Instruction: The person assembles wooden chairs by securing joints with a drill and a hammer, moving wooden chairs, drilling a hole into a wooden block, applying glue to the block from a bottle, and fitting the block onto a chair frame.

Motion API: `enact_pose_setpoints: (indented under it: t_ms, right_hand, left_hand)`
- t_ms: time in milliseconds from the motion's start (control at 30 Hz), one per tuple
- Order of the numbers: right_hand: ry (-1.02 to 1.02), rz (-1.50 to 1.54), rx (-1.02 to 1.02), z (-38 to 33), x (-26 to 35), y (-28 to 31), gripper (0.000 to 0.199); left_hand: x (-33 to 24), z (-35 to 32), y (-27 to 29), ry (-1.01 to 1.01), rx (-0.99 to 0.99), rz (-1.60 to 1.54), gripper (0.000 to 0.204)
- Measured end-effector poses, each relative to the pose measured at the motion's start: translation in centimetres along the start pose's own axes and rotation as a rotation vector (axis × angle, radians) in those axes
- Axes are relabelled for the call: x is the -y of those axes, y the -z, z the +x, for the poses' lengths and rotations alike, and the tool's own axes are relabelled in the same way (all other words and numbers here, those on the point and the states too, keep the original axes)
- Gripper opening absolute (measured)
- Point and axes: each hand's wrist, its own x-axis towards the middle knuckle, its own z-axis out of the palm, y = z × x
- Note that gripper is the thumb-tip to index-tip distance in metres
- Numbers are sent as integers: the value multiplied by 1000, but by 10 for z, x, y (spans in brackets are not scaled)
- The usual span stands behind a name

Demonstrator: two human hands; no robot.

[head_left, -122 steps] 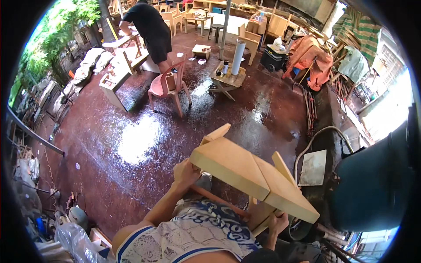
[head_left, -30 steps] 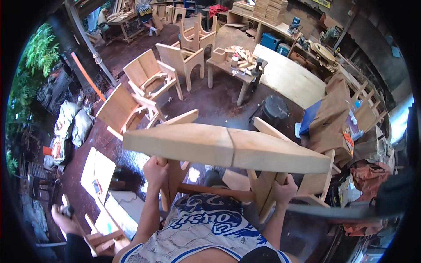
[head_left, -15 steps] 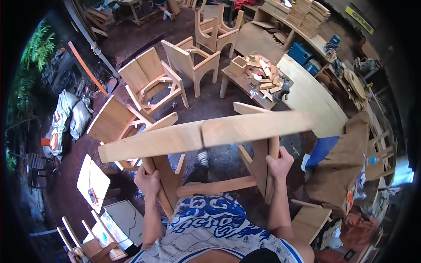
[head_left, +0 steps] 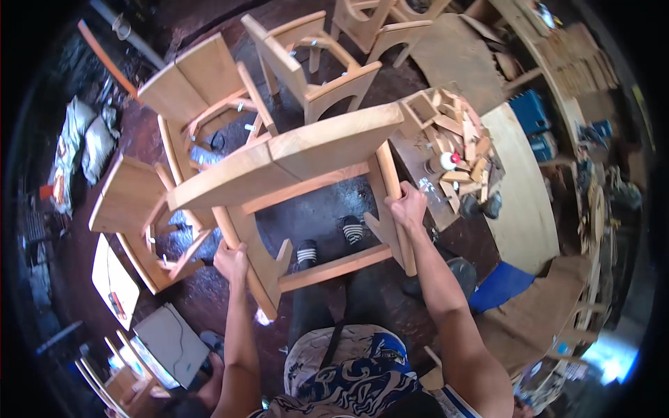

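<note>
Two bare hands, both closed, grip one pale, seatless wooden chair frame (head_left: pixel 306 188) in front of the wearer's white-and-blue patterned shirt (head_left: pixel 348 361). Left hand (head_left: pixel 231 262) wraps the left armrest, right hand (head_left: pixel 407 206) the right armrest; thick slab backrest (head_left: pixel 293 155) faces away, its left end lower in view. Black-and-white striped footwear (head_left: pixel 306 254) shows through the open frame, beyond the pale front rail (head_left: pixel 338 267).

Past the frame's left end: pale wooden chair with a broad panel back (head_left: pixel 125 195), overlapping it in view; contact can't be told. Main risk there: a small swing left could knock and dent both. To the right, a low wooden table (head_left: pixel 415 161) bears a heap of pale wood offcuts (head_left: pixel 460 129) and a white bottle with a red cap (head_left: pixel 448 161); a turn with the right side wide could clip these and spill them.

Uneven hold may let the frame tip; its bulk hides some of the floor, so a stumble seems possible on the dark, shiny floor (head_left: pixel 279 341).

Farther out: second pale panel-backed chair (head_left: pixel 198 73), third arched-side chair (head_left: pixel 341 90), large pale plywood sheet (head_left: pixel 526 191), bright blue cases (head_left: pixel 531 111).
</note>
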Motion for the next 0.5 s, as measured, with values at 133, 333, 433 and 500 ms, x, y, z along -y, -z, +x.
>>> enact_pose_setpoints:
  t_ms: [133, 333, 433, 500]
  right_hand:
    - [-26, -19, 107, 80, -59, -71, 28]
    - [8, -112, 205, 149, -121, -162, 27]
    - [28, -147, 227, 168, -139, -198, 28]
    - [-32, -181, 238, 185, -142, -211, 31]
  left_hand:
    - [-2, 16, -89, 52, -23, 60, 26]
    - [20, 37, -195, 204, -14, 126, 27]
    - [36, 46, -236, 221, -15, 178, 27]
    - [42, 60, -255, 199, -61, 238, 27]
